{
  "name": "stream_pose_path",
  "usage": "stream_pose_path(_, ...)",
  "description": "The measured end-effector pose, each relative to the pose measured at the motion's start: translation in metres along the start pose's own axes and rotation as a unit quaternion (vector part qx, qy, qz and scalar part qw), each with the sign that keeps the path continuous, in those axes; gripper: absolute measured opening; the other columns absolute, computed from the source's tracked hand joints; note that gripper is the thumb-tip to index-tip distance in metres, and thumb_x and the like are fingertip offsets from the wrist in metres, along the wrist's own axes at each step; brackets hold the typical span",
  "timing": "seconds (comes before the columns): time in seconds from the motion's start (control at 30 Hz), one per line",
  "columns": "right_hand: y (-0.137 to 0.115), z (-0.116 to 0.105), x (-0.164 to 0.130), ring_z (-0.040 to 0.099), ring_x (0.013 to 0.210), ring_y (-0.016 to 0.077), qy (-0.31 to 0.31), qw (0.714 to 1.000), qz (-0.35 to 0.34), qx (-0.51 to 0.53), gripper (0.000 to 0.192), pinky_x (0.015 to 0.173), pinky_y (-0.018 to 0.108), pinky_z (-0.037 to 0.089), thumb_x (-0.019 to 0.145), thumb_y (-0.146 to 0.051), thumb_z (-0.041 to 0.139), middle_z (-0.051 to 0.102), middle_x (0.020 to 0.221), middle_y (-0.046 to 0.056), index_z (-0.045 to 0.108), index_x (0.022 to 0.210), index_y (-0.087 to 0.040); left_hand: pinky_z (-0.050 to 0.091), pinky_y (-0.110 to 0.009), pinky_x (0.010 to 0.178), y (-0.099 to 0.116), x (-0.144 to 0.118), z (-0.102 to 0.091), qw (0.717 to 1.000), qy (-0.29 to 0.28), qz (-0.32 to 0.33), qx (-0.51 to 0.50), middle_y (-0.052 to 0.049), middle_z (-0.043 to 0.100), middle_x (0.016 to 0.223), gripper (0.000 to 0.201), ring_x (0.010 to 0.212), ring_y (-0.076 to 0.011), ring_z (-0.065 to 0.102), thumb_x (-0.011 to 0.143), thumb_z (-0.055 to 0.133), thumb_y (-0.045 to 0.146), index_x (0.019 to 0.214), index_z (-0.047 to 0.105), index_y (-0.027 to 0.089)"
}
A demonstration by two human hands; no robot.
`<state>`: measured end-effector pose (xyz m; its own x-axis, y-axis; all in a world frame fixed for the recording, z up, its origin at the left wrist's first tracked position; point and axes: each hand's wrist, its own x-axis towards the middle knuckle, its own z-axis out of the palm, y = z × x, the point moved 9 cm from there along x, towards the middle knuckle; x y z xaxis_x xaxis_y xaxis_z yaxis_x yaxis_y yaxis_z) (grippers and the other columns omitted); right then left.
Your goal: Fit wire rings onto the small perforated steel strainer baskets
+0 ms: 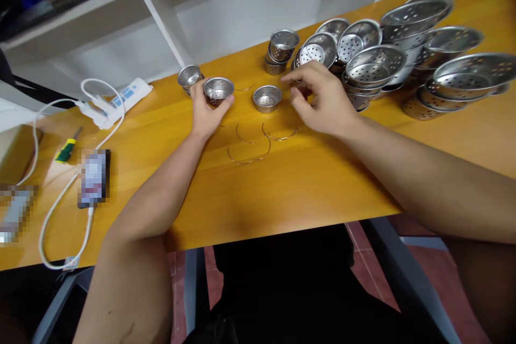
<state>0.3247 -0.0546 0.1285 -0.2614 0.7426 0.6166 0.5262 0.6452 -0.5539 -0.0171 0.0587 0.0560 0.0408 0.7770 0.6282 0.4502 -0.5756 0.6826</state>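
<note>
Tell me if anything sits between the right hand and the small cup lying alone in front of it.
Nothing visible does. The right hand hovers just right of the cup, with only bare table between them. The left hand grips another cup further left.

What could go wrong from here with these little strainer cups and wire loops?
The thin wire loops lie loose near the table's front edge; a forearm sweep might push them off. The right hand works close to the stacked strainers, which look tilted and may topple if bumped. The left hand grips its cup only at the side, so it might slip.
</note>
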Motion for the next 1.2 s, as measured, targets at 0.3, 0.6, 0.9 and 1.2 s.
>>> stream_pose_path(0.3,0.011,0.037,-0.007,0.080,0.109,0.0364,-0.156,0.987,0.034,-0.037,0.043,0.114,0.059,0.068,0.116,-0.038,0.070,0.081,0.150,0.019,0.085,0.153,-0.023,0.057,-0.067,0.145,-0.021,-0.007,0.010,0.995,-0.072,-0.056,0.049,-0.017,0.077,0.160,0.108,0.157,-0.0424,0.075,0.081,0.108,0.093,0.156,0.068,0.028)
stream_pose_path(0.6,0.018,0.043,-0.008,0.077,0.116,0.0385,-0.213,0.971,0.035,-0.106,0.029,0.110,0.053,0.061,0.118,-0.032,0.066,0.077,0.134,0.020,0.089,0.131,-0.019,0.072,-0.060,0.125,0.002,-0.015,0.028,0.988,-0.138,-0.050,0.042,-0.015,0.082,0.152,0.093,0.134,-0.0359,0.087,0.088,0.114,0.071,0.156,0.066,0.029)
stream_pose_path(0.9,0.013,0.033,-0.002,0.079,0.109,0.0380,-0.153,0.978,0.055,-0.131,0.024,0.102,0.052,0.060,0.115,-0.039,0.071,0.082,0.128,0.019,0.085,0.118,-0.020,0.072,-0.045,0.094,0.005,-0.019,0.035,0.987,-0.134,-0.070,0.052,-0.009,0.086,0.137,0.079,0.094,-0.0204,0.080,0.088,0.112,0.038,0.150,0.063,0.028)
stream_pose_path(1.2,0.013,0.015,-0.001,0.081,0.107,0.0383,-0.065,0.988,0.094,-0.102,0.021,0.101,0.056,0.066,0.116,-0.042,0.071,0.086,0.125,0.017,0.084,0.122,-0.027,0.074,-0.055,0.126,0.031,-0.030,0.054,0.970,-0.227,0.036,-0.077,-0.019,0.080,0.171,0.066,0.133,-0.0275,0.090,0.111,0.088,0.049,0.165,0.056,0.029)
